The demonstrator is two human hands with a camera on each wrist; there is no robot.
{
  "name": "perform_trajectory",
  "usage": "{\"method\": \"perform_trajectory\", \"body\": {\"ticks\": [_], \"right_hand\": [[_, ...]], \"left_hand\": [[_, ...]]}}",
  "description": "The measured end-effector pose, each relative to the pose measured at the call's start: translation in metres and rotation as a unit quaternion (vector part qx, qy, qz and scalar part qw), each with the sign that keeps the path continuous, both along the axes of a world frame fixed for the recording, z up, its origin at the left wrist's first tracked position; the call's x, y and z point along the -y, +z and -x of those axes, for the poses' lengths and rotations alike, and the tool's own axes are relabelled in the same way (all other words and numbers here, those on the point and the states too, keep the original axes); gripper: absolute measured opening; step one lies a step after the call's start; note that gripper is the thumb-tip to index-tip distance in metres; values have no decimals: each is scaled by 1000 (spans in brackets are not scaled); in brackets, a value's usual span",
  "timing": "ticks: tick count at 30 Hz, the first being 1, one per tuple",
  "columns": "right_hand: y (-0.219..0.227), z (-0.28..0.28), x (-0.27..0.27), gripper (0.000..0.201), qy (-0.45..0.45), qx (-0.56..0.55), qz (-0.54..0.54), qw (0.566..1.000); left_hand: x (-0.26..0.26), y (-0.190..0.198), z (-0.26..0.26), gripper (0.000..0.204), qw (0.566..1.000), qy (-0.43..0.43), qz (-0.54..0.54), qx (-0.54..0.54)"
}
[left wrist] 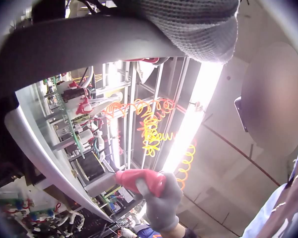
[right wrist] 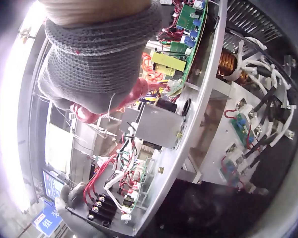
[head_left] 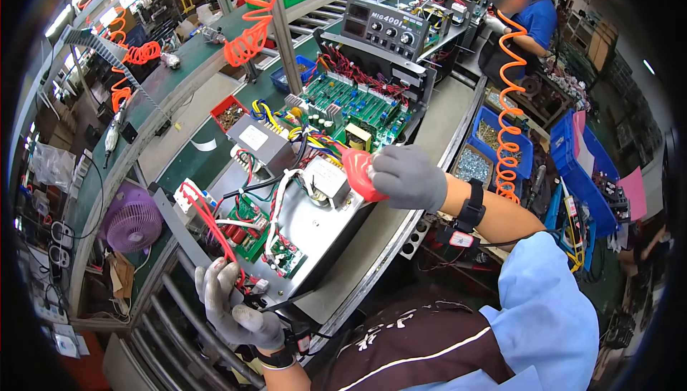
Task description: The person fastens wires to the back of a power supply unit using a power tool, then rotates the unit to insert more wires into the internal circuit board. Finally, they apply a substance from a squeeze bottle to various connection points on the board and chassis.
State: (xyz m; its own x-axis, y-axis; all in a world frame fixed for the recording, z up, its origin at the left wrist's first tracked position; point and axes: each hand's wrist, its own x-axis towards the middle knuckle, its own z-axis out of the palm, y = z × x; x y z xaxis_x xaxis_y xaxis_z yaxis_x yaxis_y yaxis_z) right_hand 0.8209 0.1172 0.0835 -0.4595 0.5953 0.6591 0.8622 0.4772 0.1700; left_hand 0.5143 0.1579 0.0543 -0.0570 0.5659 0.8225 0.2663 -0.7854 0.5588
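An uncovered machine chassis (head_left: 325, 230) lies across the line, carrying green circuit boards, a grey metal box (head_left: 261, 144) and bundled wires. My gloved right hand (head_left: 411, 176) grips a red tool (head_left: 361, 176) over the chassis, beside a white-wrapped transformer (head_left: 325, 180); its working end is hidden among the wires. In the left wrist view the red tool (left wrist: 141, 181) shows in the curled fingers. My gloved left hand (head_left: 236, 309) holds the chassis's end panel (head_left: 179, 226) at its near corner, close to red wires (head_left: 207, 219). The right wrist view shows this hand (right wrist: 74, 208) at the panel edge.
Behind stands a unit with a knobbed front panel (head_left: 383, 29). Orange coiled hoses (head_left: 254, 26) hang on both sides. Blue parts bins (head_left: 501, 140) stand at the right, metal rollers (head_left: 193, 326) at the near left. Another person (head_left: 526, 26) works farther down the line.
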Motion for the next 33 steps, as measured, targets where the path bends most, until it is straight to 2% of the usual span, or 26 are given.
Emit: {"method": "perform_trajectory", "body": {"ticks": [2, 4, 8, 10, 12, 16, 21, 26, 30, 33], "right_hand": [[4, 2, 1, 22, -6, -41, -17, 999], [11, 1, 2, 22, -19, -176, -46, 983], [31, -1, -7, 20, -55, -213, 29, 975], [43, 2, -13, 18, -86, -199, 52, 975], [52, 7, -23, 17, -52, -167, 63, 983], [62, 15, -42, 19, -67, -111, 87, 988], [76, 27, -59, 20, -105, -16, 176, 979], [78, 28, -54, 19, -96, -20, 158, 982], [76, 20, -43, 22, -90, -39, 127, 987], [72, 14, -36, 23, -76, -71, 91, 990]], "left_hand": [[-1, 1, -1, 44, 1000, 10, -13, -1], [-2, 2, 0, 44, 1000, 6, -21, -7], [-1, 2, -2, 44, 1000, -13, -8, 16], [1, 1, -1, 45, 1000, -23, 2, 9], [2, 1, 1, 46, 999, -31, 12, 2], [-1, -1, 0, 45, 998, -56, 3, 31], [-5, -3, 4, 47, 998, -56, -19, 7], [-7, -5, 1, 45, 997, -64, -33, 23], [-7, -3, 4, 44, 998, -44, -44, -9], [-6, -3, 1, 44, 998, -53, -29, 16]]}}
